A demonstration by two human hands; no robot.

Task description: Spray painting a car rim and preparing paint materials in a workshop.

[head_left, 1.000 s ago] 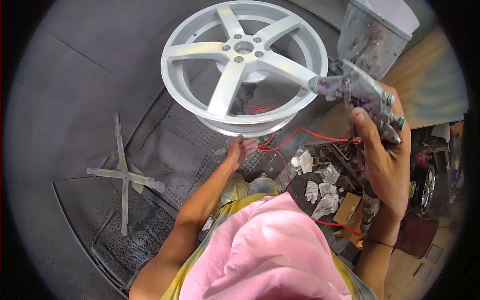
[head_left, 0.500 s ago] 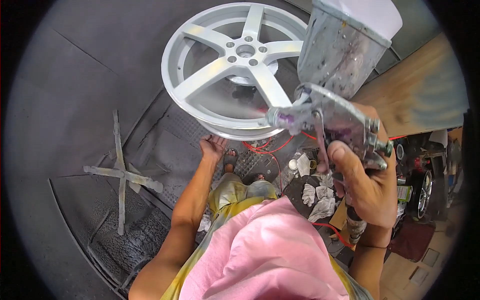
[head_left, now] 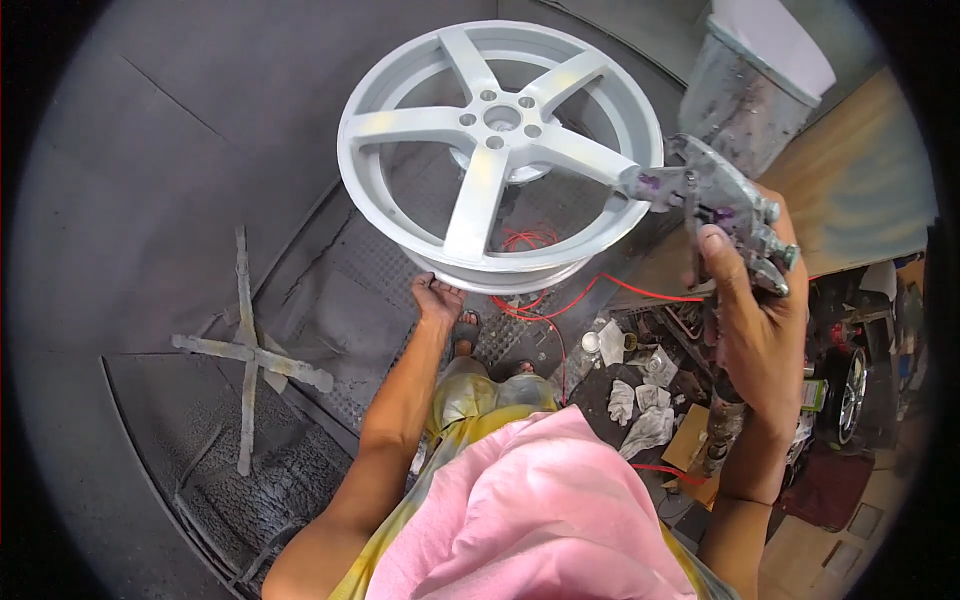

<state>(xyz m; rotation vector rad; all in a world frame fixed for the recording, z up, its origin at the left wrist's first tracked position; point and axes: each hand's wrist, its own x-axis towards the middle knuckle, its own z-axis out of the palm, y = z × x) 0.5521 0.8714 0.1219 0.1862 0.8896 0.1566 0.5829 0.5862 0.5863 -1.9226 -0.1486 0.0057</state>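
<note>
A white five-spoke car wheel (head_left: 480, 205) lies face up ahead of me, with faint yellowish patches on its spokes. My right hand (head_left: 757, 325) is closed around the handle of a paint-stained spray gun (head_left: 735, 215), thumb towards me. The gun's nozzle overlaps the wheel's right edge in view and points left. On top of the gun sits a grey, paint-spotted cup (head_left: 745, 100) with a whitish upper part. My left hand (head_left: 437, 298) is at the wheel's near lower edge, palm up, fingers extended against its underside; the fingertips are partly hidden.
A cross-shaped stand (head_left: 247, 350) is at left, beside a dark textured mat (head_left: 250, 500). A red hose (head_left: 600, 285) loops over the floor. Crumpled white rags (head_left: 645, 425), a cardboard piece (head_left: 690, 455) and another wheel (head_left: 851, 395) lie at right. A stained board (head_left: 850, 200) leans behind.
The wheel has turned, so its spokes lie at other angles. My right hand and the spray gun have shifted right. The mist at the nozzle no longer shows. My left hand has moved slightly right.
</note>
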